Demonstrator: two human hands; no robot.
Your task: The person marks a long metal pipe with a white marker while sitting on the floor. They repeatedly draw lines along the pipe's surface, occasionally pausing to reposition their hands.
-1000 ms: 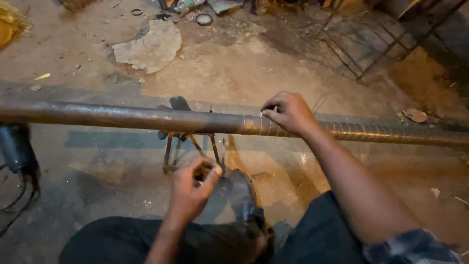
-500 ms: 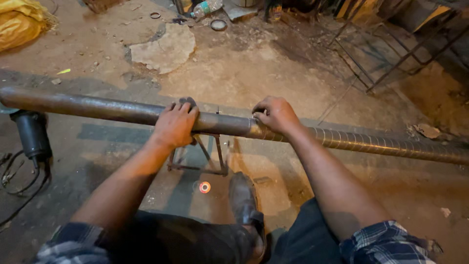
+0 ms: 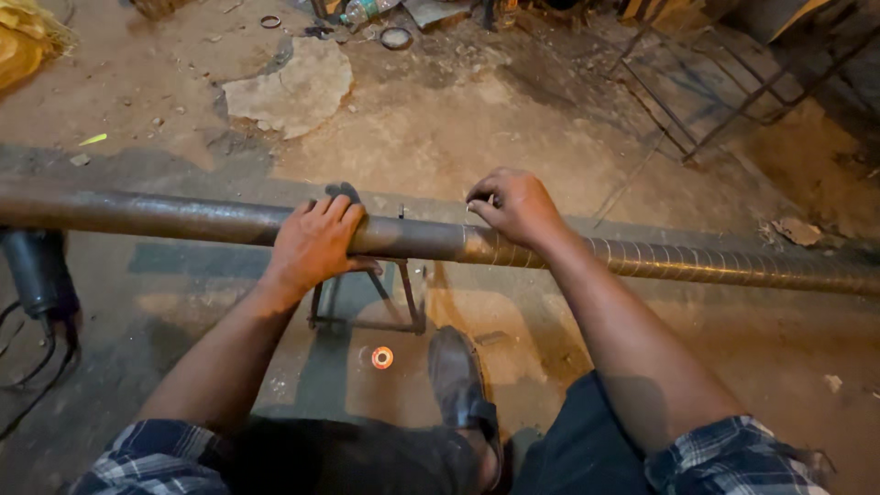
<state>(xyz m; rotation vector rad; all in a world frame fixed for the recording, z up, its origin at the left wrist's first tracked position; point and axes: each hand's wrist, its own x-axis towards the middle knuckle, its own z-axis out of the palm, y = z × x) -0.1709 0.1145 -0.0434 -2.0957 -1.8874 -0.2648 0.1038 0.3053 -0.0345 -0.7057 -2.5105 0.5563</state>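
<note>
Both hands rest on a long steel pipe [image 3: 412, 238] that lies level across the scene on a small metal stand [image 3: 367, 298].

The left hand [image 3: 316, 243] wraps the pipe, fingers curled over its far side; the right hand [image 3: 518, 206] sits just to the right, fingertips pinched at the pipe's top, on what I cannot tell. The pipe runs out of view at both edges, and the stand's top is hidden behind it. Near, a shoe [image 3: 463, 385] and a small orange-ringed disc [image 3: 381, 357] lie on the floor; a power tool [image 3: 37, 275] is cut off at left. Compared with half a second ago, both hands hold the same places.
</note>
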